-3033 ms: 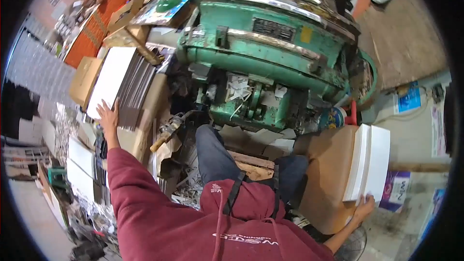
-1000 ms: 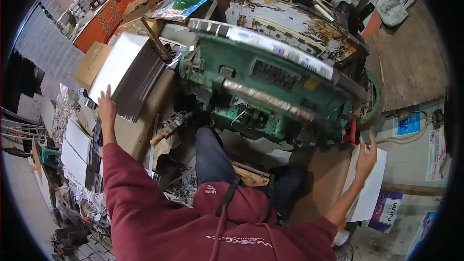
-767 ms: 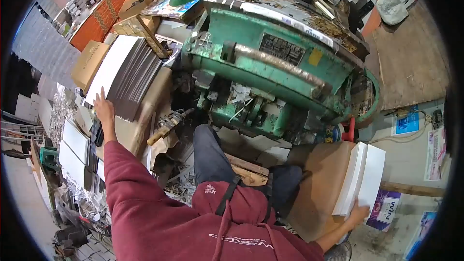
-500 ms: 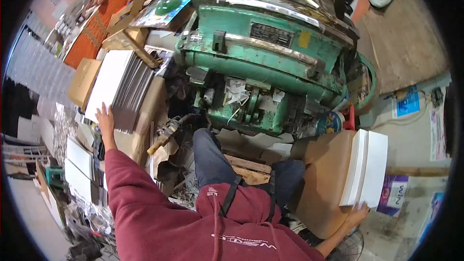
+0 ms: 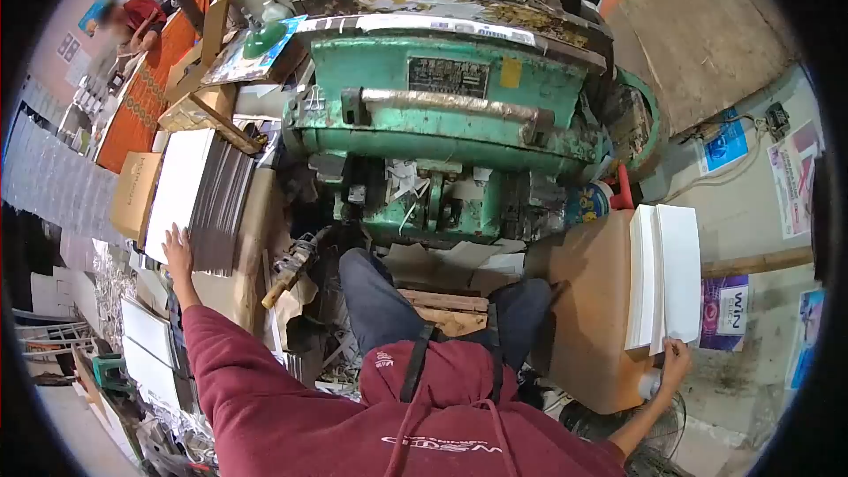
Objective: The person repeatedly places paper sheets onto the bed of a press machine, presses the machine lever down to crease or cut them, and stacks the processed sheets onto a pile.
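My left hand (image 5: pixel 178 252) lies with fingers spread on the lower end of a tall stack of white sheets (image 5: pixel 181 181). That stack fans out to the right in many layered edges and rests on a brown surface. My right hand (image 5: pixel 677 362) is closed at the lower edge of a smaller pile of white sheets (image 5: pixel 678 274), fingertips pinching the top sheets there. This pile sits on the right side of a brown box (image 5: pixel 587 300), its layers slightly offset. How many sheets are pinched cannot be made out.
A green machine (image 5: pixel 424 141) with a metal bar stands in front of me. A wooden-handled tool (image 5: pixel 287 278) lies left of my knees. More white sheets (image 5: pixel 155 349) lie at lower left. Beside the right pile are a fan (image 5: pixel 667 428) and a wall. Another person (image 5: pixel 141 26) sits at far left.
My view has shifted, with the machine now lower and further left. My right hand's fingers have closed at the right pile's edge, and its layers look more separated. My left hand stays on its stack.
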Demonstrator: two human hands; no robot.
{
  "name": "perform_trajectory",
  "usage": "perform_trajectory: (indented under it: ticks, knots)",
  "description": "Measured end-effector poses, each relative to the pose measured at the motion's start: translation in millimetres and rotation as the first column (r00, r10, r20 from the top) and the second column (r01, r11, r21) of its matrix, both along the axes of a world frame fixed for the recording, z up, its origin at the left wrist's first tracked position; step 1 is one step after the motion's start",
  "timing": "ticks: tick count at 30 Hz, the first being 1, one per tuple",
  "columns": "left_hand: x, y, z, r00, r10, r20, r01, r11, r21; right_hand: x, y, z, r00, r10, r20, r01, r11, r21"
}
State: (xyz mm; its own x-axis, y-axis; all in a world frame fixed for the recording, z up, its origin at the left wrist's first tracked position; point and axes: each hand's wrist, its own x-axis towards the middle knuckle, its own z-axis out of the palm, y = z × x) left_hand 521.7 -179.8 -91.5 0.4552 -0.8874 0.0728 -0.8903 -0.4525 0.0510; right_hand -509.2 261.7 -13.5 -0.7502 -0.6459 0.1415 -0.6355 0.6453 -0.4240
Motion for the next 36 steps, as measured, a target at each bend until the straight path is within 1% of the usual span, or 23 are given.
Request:
perform_trajectory:
  ticks: [1,3,4,5,6,8,9,10,11,13,15,17,19,21,23,25,26,27,30,31,33,35,36]
  knots:
    - [-27,-1,17,1.000,-0.004,0.000,0.004,1.000,0.000,0,3,-1,1.000,-0.004,0.000,0.004,1.000,0.000]
    - [-57,-11,32,0.971,0.196,0.138,-0.193,0.980,-0.040,19,-9,14,0.966,-0.233,0.115,0.220,0.969,0.115]
    - [-57,-23,29,0.986,0.097,0.138,-0.072,0.983,-0.170,10,2,-3,0.966,-0.236,0.110,0.223,0.968,0.111]
    - [-95,-28,51,0.989,-0.050,0.138,0.086,0.959,-0.270,-5,12,-26,0.952,-0.235,0.193,0.281,0.923,-0.263]
    - [-105,-46,55,0.938,-0.309,0.154,0.345,0.856,-0.386,-19,18,-35,0.944,-0.196,0.267,0.321,0.741,-0.590]
    - [-186,-70,93,0.808,-0.557,0.193,0.572,0.661,-0.485,-19,3,-11,0.971,-0.208,0.113,0.235,0.774,-0.588]
    - [-244,-70,126,0.723,-0.688,0.060,0.592,0.573,-0.567,-12,-14,9,0.976,-0.217,-0.033,0.158,0.798,-0.581]
    - [-288,-77,145,0.636,-0.771,-0.039,0.593,0.520,-0.614,-6,-29,32,0.948,-0.306,-0.083,0.228,0.840,-0.493]
    - [-317,-88,153,0.543,-0.839,0.026,0.671,0.414,-0.615,-2,-48,48,0.950,-0.298,-0.098,0.212,0.841,-0.498]
    - [-372,-112,147,0.380,-0.924,-0.051,0.765,0.345,-0.544,12,-92,76,0.987,-0.156,-0.024,0.117,0.825,-0.552]
    - [-417,-138,108,0.325,-0.940,-0.101,0.844,0.337,-0.418,52,-146,96,0.991,0.081,0.109,0.010,0.757,-0.654]
    - [-458,-137,70,0.501,-0.839,-0.214,0.815,0.540,-0.208,82,-187,103,0.989,0.132,0.061,-0.071,0.802,-0.593]
    - [-468,-136,30,0.570,-0.804,-0.168,0.752,0.594,-0.286,95,-210,84,0.898,0.365,0.244,-0.092,0.699,-0.709]
    - [-465,-137,21,0.341,-0.719,-0.605,0.378,0.695,-0.612,108,-218,72,0.857,0.424,0.293,-0.177,0.776,-0.606]
    - [-458,-139,18,0.404,-0.636,-0.657,0.322,0.771,-0.549,114,-223,49,0.748,0.559,0.357,-0.320,0.776,-0.544]
    - [-452,-142,26,0.438,-0.830,-0.346,0.573,0.554,-0.604,142,-236,29,0.648,0.545,0.532,-0.207,0.798,-0.566]
    - [-445,-135,50,0.368,-0.884,-0.289,0.644,0.466,-0.607,147,-248,16,0.645,0.516,0.564,-0.181,0.820,-0.543]
    - [-430,-134,76,0.151,-0.960,-0.235,0.706,0.271,-0.654,140,-261,-2,0.564,0.565,0.602,-0.158,0.789,-0.593]
    - [-378,-87,163,0.309,-0.938,-0.158,0.671,0.332,-0.663,124,-301,-25,0.523,0.578,0.627,-0.092,0.769,-0.632]
    - [-355,-68,184,0.464,-0.880,-0.103,0.613,0.403,-0.679,119,-313,-31,0.492,0.585,0.645,-0.049,0.758,-0.650]
    - [-294,-43,209,0.611,-0.788,0.073,0.543,0.350,-0.763,129,-328,-19,0.571,0.574,0.588,-0.113,0.764,-0.636]
    - [-241,-10,222,0.775,-0.563,0.286,0.552,0.386,-0.739,149,-337,-7,0.572,0.632,0.523,-0.110,0.691,-0.714]
    - [-215,6,217,0.829,-0.476,0.294,0.513,0.435,-0.740,155,-339,-5,0.605,0.611,0.510,-0.114,0.701,-0.704]
